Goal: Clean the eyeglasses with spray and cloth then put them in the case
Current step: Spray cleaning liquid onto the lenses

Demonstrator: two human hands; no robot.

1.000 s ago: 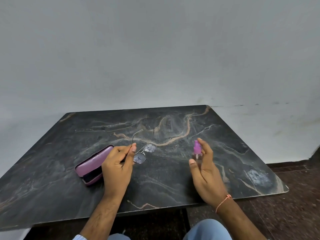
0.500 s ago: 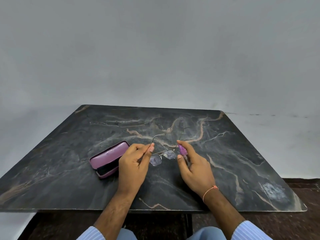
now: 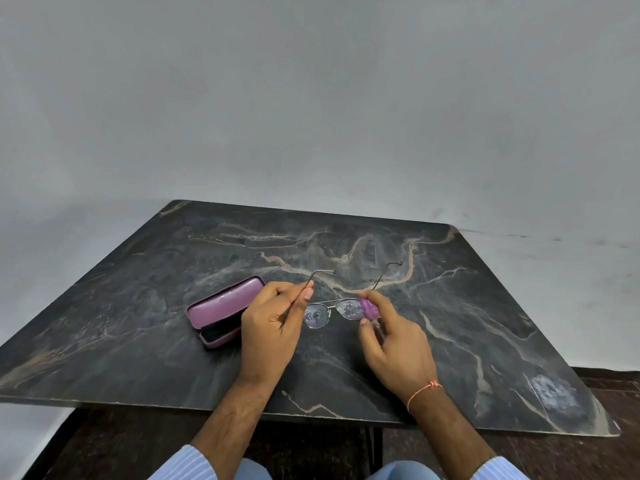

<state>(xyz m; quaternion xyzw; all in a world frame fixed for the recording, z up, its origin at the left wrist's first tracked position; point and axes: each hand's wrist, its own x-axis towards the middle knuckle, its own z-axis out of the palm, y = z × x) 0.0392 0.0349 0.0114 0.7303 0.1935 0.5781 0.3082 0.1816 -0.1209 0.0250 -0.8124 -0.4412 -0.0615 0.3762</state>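
My left hand (image 3: pixel 273 323) pinches the left temple of thin metal-framed eyeglasses (image 3: pixel 329 311), held just above the dark marble table (image 3: pixel 138 306) with the temples unfolded and pointing away from me. Both lenses carry speckles of droplets. My right hand (image 3: pixel 394 337) grips a small spray bottle with a purple top (image 3: pixel 367 309), its nozzle close against the right lens. A purple eyeglass case (image 3: pixel 221 306) lies open on the table just left of my left hand, dark lining showing. No cloth is visible.
The table stands against a plain grey wall (image 3: pixel 311 116). A whitish smudge (image 3: pixel 554 394) marks the table's near right corner. Dark floor (image 3: pixel 616 410) shows beyond the right edge, and my knees (image 3: pixel 398 471) sit under the front edge.
My right hand brought the spray bottle leftward from the table's right side up to the glasses. Droplets now show on both lenses. The view has shifted, and the left hand keeps its hold on the glasses.
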